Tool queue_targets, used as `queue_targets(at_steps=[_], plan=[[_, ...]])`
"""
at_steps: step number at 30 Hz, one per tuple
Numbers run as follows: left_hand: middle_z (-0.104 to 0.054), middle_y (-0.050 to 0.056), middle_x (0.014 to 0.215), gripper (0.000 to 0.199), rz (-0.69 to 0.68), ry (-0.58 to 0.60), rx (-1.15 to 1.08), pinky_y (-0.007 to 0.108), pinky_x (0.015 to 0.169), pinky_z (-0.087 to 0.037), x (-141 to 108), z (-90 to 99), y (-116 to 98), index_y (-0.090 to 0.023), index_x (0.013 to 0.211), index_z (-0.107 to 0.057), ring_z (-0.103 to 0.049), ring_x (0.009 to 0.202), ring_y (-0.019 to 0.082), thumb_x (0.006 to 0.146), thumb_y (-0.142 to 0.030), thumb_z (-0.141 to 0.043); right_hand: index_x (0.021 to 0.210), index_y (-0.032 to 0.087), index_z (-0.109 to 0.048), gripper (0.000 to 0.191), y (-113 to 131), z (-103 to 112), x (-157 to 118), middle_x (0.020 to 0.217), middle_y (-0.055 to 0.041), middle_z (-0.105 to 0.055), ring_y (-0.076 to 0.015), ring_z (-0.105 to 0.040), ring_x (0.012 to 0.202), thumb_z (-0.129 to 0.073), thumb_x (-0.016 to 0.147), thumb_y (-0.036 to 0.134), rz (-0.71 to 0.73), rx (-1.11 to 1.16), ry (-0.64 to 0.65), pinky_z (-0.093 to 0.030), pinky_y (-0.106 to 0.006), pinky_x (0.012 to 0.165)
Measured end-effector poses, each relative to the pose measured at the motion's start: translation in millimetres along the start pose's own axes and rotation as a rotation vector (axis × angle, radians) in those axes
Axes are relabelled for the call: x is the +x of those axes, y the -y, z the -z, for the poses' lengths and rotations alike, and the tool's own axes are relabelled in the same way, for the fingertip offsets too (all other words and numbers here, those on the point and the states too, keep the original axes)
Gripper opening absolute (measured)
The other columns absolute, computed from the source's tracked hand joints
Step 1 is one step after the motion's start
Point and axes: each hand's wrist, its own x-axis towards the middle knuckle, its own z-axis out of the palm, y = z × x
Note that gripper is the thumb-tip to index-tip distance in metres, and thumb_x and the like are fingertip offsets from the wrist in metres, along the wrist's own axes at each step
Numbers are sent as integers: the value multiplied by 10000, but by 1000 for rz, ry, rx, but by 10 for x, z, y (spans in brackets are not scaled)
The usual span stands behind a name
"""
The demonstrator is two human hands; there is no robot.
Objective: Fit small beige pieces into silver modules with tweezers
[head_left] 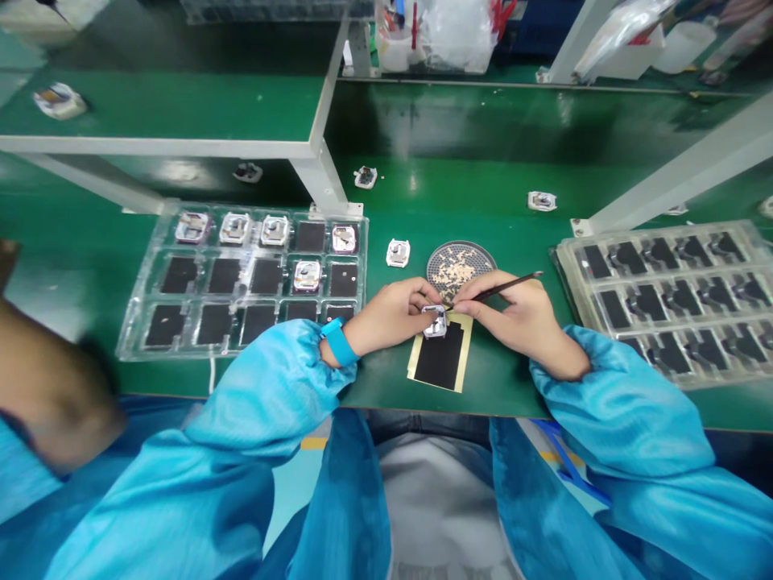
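Two hands: my left hand (392, 312) pinches a white casing (434, 321); my right hand (510, 316) grips a thin dark tool (507, 284) pen-style, fingertips meeting at casing's upper edge.
Casing spot: over yellow-bordered black sheet (440, 358), near counter's (374, 387) front edge, mid-length.
Seemingly done: five casings in left tray (199, 296), though I can't tell if finished.
Seemingly left: casing in my grip, looks mid-work; loose casing (398, 253) between left tray and dish (483, 262), more toward counter's back edge.
Dish: pale bits (456, 267), plenty remaining.
Right tray (576, 270): dark pads showing, near front edge.
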Motion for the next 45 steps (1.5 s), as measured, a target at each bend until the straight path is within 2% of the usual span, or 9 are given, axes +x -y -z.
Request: queue_targets(at_steps=[18, 25, 32, 39, 45], plan=[[-721, 9, 829, 213, -4, 2, -14, 242, 663, -546, 7, -1, 24, -171, 987, -632, -702, 742, 131, 790, -122, -699, 911, 247, -741, 100, -45, -53, -22, 923, -46, -781, -232, -739, 880, -756, 901, 346, -16, 38, 56, -601, -396, 823], [-733, 26, 848, 192, 28, -39, -51, 237, 650, -552, 4, 9, -40, -164, 996, -655, -720, 763, 141, 814, -117, -697, 877, 251, -734, 107, 38, 8, -12, 878, -39, -773, -228, -739, 835, -796, 863, 338, -13, -1, -58, -605, -392, 801], [-765, 65, 915, 182, 17, -84, -78, 261, 730, -582, -23, 8, -131, -141, 1035, -686, -751, 830, 163, 855, -159, -706, 862, 250, -723, 149, 43, 15, -5, 856, -34, -768, -218, -735, 797, -808, 850, 372, -61, -10, -58, -612, -380, 775], [-778, 72, 996, 212, -91, -143, -40, 267, 712, -588, -53, 0, -120, -155, 1056, -721, -740, 796, 155, 898, -296, -713, 839, 234, -719, 209, 44, -2, 10, 861, -42, -757, -209, -720, 783, -829, 823, 411, -197, 85, -94, -614, -374, 741], [-789, 69, 1021, 221, -135, -162, -18, 280, 732, -594, -73, 9, -141, -162, 1071, -730, -738, 807, 159, 916, -316, -699, 828, 213, -695, 279, 19, 13, 42, 832, -43, -758, -187, -734, 746, -864, 780, 430, -312, 397, -44, -629, -351, 737]])
